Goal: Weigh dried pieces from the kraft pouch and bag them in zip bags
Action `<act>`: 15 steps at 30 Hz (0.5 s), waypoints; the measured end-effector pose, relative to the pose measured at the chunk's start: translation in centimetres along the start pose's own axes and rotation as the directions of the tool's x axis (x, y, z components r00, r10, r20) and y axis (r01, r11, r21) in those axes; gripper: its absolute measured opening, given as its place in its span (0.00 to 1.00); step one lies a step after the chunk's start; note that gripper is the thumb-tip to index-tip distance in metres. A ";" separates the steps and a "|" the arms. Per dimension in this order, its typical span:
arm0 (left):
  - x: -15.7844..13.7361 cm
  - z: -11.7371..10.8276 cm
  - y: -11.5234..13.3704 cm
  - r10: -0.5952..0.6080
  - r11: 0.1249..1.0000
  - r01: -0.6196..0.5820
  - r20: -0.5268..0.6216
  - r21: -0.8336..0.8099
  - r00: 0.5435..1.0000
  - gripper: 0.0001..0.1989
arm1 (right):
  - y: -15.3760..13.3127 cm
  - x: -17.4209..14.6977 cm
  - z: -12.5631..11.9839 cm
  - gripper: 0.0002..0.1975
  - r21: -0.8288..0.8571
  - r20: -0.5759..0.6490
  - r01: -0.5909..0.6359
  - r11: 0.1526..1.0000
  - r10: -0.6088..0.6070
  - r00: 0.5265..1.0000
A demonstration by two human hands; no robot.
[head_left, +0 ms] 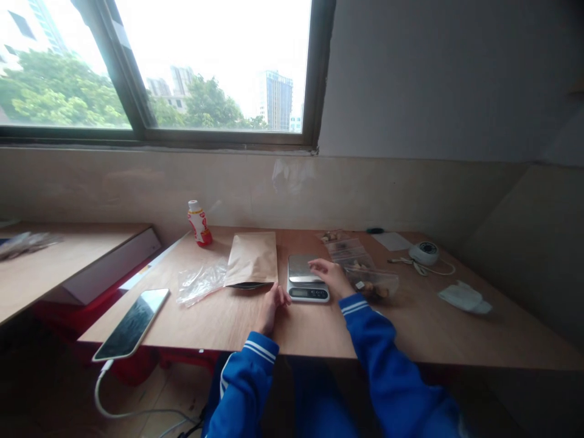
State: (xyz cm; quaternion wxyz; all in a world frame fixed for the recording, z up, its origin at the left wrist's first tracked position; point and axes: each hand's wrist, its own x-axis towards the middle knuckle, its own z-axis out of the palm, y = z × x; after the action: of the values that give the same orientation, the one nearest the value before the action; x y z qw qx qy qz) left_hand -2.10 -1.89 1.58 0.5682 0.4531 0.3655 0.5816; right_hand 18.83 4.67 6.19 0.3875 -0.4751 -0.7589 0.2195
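Note:
A tan kraft paper bag lies flat with its dark mouth slightly parted toward me. At the near right corner of that mouth is my left hand, its fingers closed on the bag's edge. To the right sits a small digital kitchen scale with a metal plate and a grey display. Over the right side of the plate hovers my right hand, fingers loosely bent and apart; I see nothing in it. Beside that hand are clear zip bags with brown pieces in them, partly hidden by my wrist.
Left of the paper bag lies crumpled clear plastic. Farther left are a phone on a charging cable and a red-and-white bottle. On the right are a white dome camera with its cable, a paper sheet and a white mask-like item.

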 end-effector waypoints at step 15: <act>0.0 -1.6 0.0 0.280 0.898 -0.120 -0.340 0.423 0.898 0.11 | -6.4 -12.7 3.4 0.14 -0.002 0.050 0.008 1.000 -0.008 0.999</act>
State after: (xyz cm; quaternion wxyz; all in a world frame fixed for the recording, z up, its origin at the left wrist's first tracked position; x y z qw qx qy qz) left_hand -3.64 -1.73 1.07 0.3169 0.4674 0.5308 0.6319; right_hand 15.70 -9.44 3.80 0.3689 -0.4668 -0.7705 0.2288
